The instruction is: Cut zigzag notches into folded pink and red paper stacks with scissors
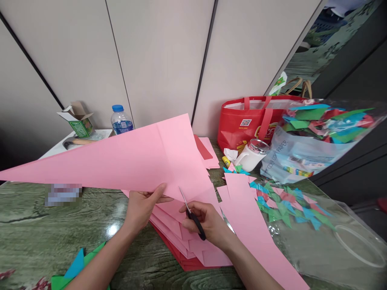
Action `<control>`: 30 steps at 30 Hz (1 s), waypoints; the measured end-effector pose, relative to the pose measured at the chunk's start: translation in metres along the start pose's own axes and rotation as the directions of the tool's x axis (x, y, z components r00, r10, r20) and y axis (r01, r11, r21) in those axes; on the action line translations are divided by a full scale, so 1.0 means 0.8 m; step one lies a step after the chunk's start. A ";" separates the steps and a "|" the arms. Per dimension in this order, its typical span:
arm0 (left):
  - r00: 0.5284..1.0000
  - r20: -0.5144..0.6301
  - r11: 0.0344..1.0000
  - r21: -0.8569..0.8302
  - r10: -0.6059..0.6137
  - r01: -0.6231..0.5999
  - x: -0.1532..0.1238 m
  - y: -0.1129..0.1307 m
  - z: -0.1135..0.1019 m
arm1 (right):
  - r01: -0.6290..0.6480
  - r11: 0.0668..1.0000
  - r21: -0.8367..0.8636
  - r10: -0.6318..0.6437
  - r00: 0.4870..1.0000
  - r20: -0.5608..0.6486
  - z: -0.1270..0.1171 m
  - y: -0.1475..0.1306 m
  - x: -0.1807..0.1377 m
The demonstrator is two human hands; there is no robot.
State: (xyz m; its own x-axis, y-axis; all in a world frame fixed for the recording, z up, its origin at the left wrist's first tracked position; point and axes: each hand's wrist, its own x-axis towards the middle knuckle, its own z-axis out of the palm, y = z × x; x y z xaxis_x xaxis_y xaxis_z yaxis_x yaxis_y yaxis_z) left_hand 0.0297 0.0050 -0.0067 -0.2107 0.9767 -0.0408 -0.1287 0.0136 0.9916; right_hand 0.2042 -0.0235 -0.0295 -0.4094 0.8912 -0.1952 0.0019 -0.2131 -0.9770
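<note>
A large folded sheet of pink paper [130,157], tapering to a point at the far left, is pinched along its lower edge by my left hand [145,203]. My right hand [205,221] grips black-handled scissors [195,223], their blades pointing up and left over the pink paper near its lower edge. Beneath both hands lies a stack of folded pink sheets [178,237], with red sheets [193,264] at the bottom. A long pink strip [254,225] with a curved edge rests right of my right hand.
A clear bag [332,241] with small colored paper pieces lies at the right. Behind stand a white mug [252,155], a red tote bag [232,121] and a filled plastic bag [302,149]. A water bottle [122,121] and an opened box [80,123] stand back left. Green-blue paper [75,266] lies front left.
</note>
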 end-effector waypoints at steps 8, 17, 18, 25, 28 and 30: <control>1.000 0.020 0.999 -0.050 0.006 -0.005 0.001 -0.001 0.000 | 0.001 1.000 0.014 -0.001 1.000 -0.012 0.001 0.003 0.001; 0.999 0.037 0.997 -0.077 0.005 -0.002 0.002 -0.001 -0.001 | -0.031 0.999 0.013 0.032 0.998 -0.056 0.005 0.004 0.002; 0.999 0.039 0.997 -0.083 -0.002 0.005 0.002 -0.003 -0.001 | -0.039 0.999 0.011 0.040 0.997 -0.066 0.005 0.004 0.002; 0.993 0.101 0.992 -0.104 -0.060 0.070 -0.001 -0.006 0.001 | 0.001 1.000 0.007 0.000 0.996 -0.084 0.004 0.000 0.003; 0.990 0.123 0.993 -0.096 -0.063 0.075 -0.004 -0.007 0.002 | 0.013 0.999 0.035 -0.010 0.997 -0.079 0.005 0.000 0.003; 0.990 0.128 0.992 -0.101 -0.061 0.075 -0.005 -0.007 0.002 | 0.024 0.998 0.052 -0.020 0.997 -0.079 0.005 0.000 0.004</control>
State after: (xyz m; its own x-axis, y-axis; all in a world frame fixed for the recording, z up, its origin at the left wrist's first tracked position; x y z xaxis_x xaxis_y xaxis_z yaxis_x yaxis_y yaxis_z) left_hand 0.0325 0.0015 -0.0121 -0.0770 0.9933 -0.0856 -0.2412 0.0648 0.9683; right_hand 0.1994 -0.0223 -0.0298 -0.3364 0.9241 -0.1815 -0.0557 -0.2119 -0.9757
